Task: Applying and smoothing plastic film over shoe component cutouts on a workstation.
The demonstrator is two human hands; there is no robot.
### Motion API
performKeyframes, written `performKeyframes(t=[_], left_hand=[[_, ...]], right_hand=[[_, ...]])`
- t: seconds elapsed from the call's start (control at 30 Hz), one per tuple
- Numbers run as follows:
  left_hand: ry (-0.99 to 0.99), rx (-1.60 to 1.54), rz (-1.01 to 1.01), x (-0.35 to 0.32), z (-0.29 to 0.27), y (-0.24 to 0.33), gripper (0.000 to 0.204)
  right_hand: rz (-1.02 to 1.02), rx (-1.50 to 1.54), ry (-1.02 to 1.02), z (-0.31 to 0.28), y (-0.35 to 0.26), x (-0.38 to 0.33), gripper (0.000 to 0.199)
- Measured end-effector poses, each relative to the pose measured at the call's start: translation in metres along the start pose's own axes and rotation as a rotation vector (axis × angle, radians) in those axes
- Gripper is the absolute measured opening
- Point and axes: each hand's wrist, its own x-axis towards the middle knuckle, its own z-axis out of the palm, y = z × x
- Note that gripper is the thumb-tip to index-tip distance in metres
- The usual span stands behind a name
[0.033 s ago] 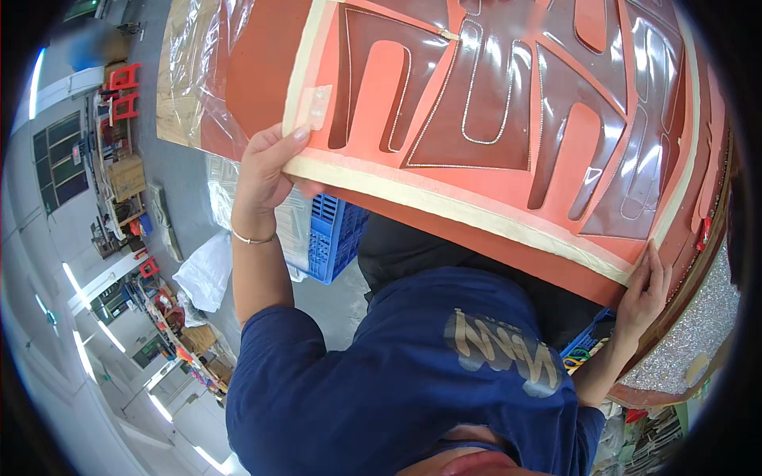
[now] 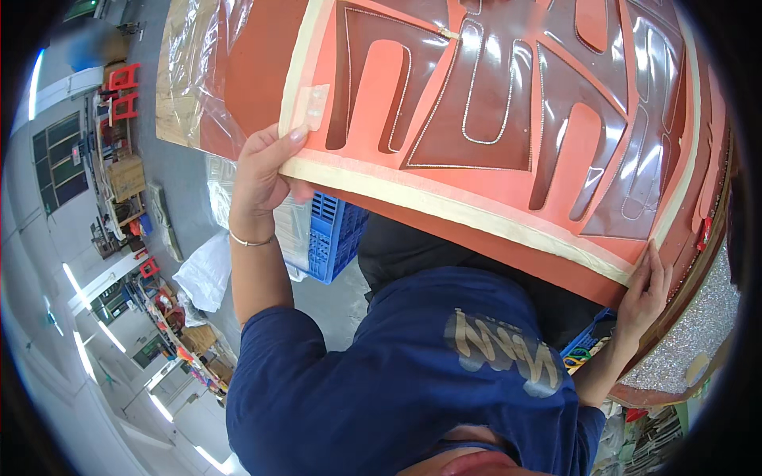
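A coral-orange stencil sheet (image 2: 484,186) with long rounded cut-outs lies before me, edged with cream tape (image 2: 444,194). Clear film with bead-like dotted outlines (image 2: 496,151) shows in its openings. My left hand (image 2: 266,170) pinches the sheet's near left corner, thumb on top and the other fingers mostly hidden underneath. Just beyond that thumb is a small clear tape patch (image 2: 316,107). At the near right corner, my right hand (image 2: 644,297) holds the edge with its fingers close together; its thumb is hard to make out. Beneath the sheet is a reddish-brown work surface (image 2: 262,71).
Clear plastic wrap (image 2: 206,71) covers a board at the far left. A blue crate (image 2: 337,238) stands below the table's edge, with a white plastic bag (image 2: 205,270) on the floor farther left. Glittery silver material (image 2: 686,325) lies at the right beside a curved rim.
My left hand and the sheet's left corner have shifted very slightly to the left. My right hand stays in place.
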Motion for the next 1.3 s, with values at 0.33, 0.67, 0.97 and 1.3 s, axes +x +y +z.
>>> performKeyframes(t=[0.33,0.67,0.97,1.3], left_hand=[[0.069,0.214,-0.117,0.011,0.002,-0.011,0.030],[0.080,0.240,-0.103,0.011,0.003,-0.011,0.030],[0.112,0.414,-0.108,0.010,0.011,-0.005,0.028],[0.011,1.458,0.869,-0.017,0.078,-0.044,0.076]], right_hand=[[0.033,-0.020,-0.028,-0.002,0.003,0.000,0.026],[0.079,-0.063,-0.070,-0.005,0.008,-0.002,0.024],[0.052,-0.032,-0.033,-0.002,0.004,-0.001,0.026],[-0.035,-0.269,-0.009,-0.011,-0.003,0.002,0.027]])
